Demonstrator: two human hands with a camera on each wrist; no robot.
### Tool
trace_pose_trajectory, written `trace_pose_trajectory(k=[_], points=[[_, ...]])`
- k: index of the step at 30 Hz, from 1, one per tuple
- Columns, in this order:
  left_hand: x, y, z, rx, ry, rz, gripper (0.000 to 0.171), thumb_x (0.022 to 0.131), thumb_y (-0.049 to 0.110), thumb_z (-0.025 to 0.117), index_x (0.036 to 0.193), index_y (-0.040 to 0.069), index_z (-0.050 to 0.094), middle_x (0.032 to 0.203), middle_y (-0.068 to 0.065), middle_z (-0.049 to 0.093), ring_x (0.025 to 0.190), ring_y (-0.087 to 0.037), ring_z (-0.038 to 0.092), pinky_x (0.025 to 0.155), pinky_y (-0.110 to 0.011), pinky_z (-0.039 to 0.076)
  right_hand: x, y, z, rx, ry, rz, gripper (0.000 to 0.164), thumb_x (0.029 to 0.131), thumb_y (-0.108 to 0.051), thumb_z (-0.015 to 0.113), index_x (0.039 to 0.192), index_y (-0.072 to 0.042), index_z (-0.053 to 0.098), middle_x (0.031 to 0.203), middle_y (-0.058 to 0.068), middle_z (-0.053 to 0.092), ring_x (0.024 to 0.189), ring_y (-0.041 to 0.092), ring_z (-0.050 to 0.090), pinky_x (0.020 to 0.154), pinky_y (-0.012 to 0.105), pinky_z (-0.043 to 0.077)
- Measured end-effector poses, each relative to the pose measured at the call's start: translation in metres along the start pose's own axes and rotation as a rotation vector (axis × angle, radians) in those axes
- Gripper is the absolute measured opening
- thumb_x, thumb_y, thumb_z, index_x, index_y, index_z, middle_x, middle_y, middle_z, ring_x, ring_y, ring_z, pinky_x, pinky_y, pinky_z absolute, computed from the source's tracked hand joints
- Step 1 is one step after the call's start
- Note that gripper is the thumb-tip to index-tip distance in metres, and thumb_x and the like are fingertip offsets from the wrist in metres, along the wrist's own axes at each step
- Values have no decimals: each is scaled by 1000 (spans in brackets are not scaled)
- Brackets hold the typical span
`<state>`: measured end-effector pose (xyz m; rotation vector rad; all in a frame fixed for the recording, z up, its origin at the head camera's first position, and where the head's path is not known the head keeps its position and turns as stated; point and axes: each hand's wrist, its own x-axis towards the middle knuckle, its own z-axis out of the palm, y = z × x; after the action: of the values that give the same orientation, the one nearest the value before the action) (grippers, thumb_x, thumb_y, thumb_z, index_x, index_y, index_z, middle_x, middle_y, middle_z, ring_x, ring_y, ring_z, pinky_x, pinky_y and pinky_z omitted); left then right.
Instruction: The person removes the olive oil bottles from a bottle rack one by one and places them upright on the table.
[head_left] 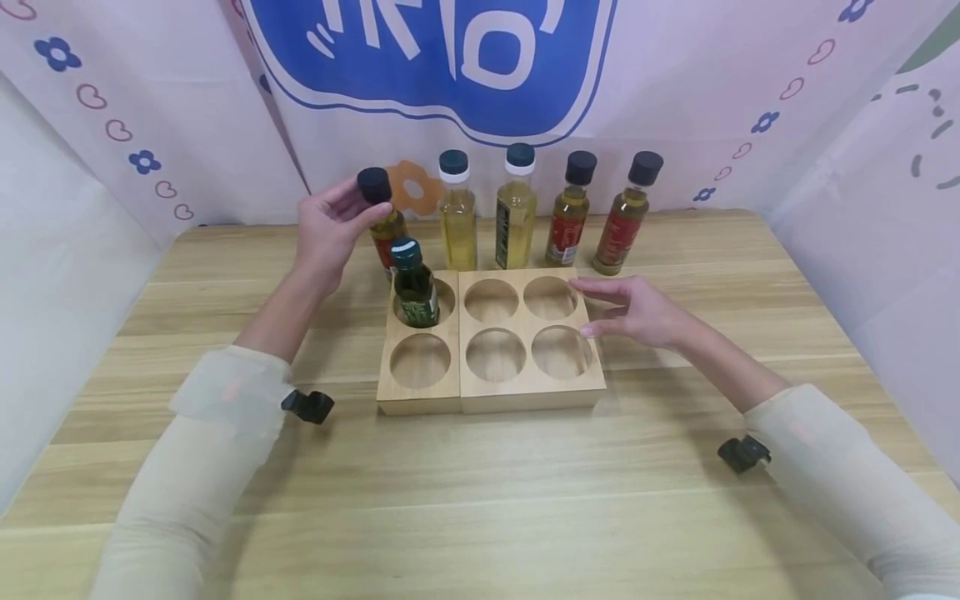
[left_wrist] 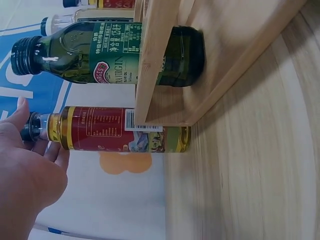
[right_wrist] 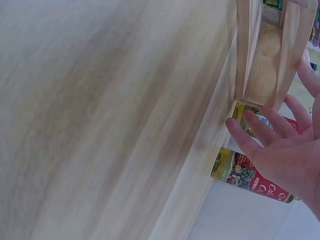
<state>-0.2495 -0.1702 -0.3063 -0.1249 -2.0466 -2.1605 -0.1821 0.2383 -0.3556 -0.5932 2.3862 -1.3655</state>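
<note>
My left hand [head_left: 327, 236] has its thumb and fingers around the black-capped top of an oil bottle [left_wrist: 100, 127] with a red label. That bottle stands upright behind the left end of a wooden bottle rack [head_left: 531, 400]. A dark green olive oil bottle [head_left: 417, 298] sits in the rack's back left hole, just in front of it. At the rack's right end, my right hand [head_left: 641, 311] has its fingers extended, with fingertips right at the edge. The right wrist view shows those fingers spread beside the rack wall [right_wrist: 265, 65], holding nothing.
Behind the rack stand two pale yellow oil bottles [head_left: 458, 221] with green caps and two red-labelled bottles [head_left: 621, 229] with black caps. The rack's other round holes [head_left: 495, 354] hold no bottles. A printed cloth [head_left: 637, 92] hangs along the table's back edge.
</note>
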Motion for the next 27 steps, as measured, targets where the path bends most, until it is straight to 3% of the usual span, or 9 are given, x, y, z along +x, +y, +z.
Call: trace_pose_trajectory(k=[7,16,27], points=[[-7,3,-6,-27,-32,20,54,87,0,82,137,3,64,131,-11,70,109,-11,71,101,-24,52,-1,-3,0,-2,-2,11,73,89,0,79,153,6,42,161,20,37,149,40,36,115,50,40],[-19,8,-16,-42,-52,39,48,88,-1,81,133,3,67,133,-11,69,115,-15,71,98,-24,54,-1,-4,1,-11,-5,2,73,89,0,79,152,7,43,161,21,38,149,40,36,114,51,41],[-34,15,-22,-38,-43,96,30,88,-4,80,117,1,74,110,-4,77,98,-13,73,88,-21,58,0,-2,1,-14,-9,-11,73,89,1,79,152,8,42,161,22,37,149,41,35,115,52,40]])
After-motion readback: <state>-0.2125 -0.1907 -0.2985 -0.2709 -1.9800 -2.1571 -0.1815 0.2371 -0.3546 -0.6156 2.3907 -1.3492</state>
